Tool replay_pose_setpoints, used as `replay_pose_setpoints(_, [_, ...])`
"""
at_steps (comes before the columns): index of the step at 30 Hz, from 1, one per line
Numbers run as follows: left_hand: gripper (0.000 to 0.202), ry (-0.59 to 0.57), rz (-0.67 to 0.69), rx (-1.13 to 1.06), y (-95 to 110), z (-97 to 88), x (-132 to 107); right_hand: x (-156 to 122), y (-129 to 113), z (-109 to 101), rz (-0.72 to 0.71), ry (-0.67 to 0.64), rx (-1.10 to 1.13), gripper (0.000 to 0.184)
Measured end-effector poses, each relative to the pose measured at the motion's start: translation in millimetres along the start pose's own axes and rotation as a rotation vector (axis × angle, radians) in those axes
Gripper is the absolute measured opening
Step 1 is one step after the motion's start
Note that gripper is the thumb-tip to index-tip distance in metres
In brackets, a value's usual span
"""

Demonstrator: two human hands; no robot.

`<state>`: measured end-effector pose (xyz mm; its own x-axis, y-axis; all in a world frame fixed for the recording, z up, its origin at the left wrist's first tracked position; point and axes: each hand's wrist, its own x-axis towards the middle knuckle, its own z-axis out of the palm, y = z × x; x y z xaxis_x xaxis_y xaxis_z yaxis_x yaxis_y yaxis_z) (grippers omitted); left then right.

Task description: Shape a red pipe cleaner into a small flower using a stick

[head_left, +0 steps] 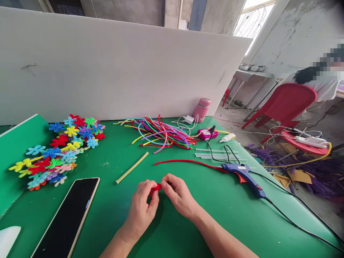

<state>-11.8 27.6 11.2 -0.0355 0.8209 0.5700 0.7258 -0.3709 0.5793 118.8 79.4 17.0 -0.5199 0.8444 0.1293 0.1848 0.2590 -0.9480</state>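
Note:
My left hand (143, 202) pinches a small bent piece of red pipe cleaner (156, 188), partly hidden by the fingers. The fingertips of my right hand (178, 195) are closed on the same piece at its right end. Beyond the hands, a long red pipe cleaner (182, 161) lies on the green table, running to the nozzle of a blue glue gun (243, 172) on its side. To the left lies a pale yellow-green strip (132, 167). A heap of colourful pipe cleaners (163, 132) sits further back.
Fuzzy flowers (61, 150) are piled at left, near a black phone (68, 215). Clear glue sticks (215, 156), a pink power socket (207, 134), a small white bottle (227, 137) and a pink flask (202, 109) stand or lie right. Cables trail right; a person sits beyond.

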Motion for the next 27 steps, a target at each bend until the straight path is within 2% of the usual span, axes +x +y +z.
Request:
replay_pose_setpoints(6, [0.015,0.043,0.199,0.135,-2.6,2.5,-0.2,2.9,8.3,2.9,0.195,-0.094,0.351,0.024])
replay_pose_setpoints(10, [0.017,0.054,0.207,0.121,-3.0,3.1,-0.9,4.4,11.4,4.0,0.243,-0.108,0.496,0.027])
replay_pose_setpoints(13, [0.013,0.032,0.040,0.036,-2.7,1.9,-0.8,4.6,11.0,2.3,0.182,-0.071,0.485,0.030])
replay_pose_setpoints(16, [0.010,-0.018,-0.158,-0.091,-0.3,-0.6,0.2,2.8,10.2,-1.3,0.085,0.013,0.371,0.027])
replay_pose_setpoints(20, [0.004,-0.074,-0.385,-0.283,3.5,-3.6,2.6,-0.9,9.9,-4.8,-0.172,0.139,0.098,0.015])
replay_pose_setpoints(23, [0.006,-0.136,-0.561,-0.483,4.5,-5.0,4.8,-2.2,10.1,-4.8,-0.311,0.104,-0.020,0.016])
replay_pose_setpoints(27, [0.013,-0.195,-0.745,-0.811,3.8,-5.2,7.2,-2.0,10.4,-4.5,-0.347,0.062,-0.113,0.015])
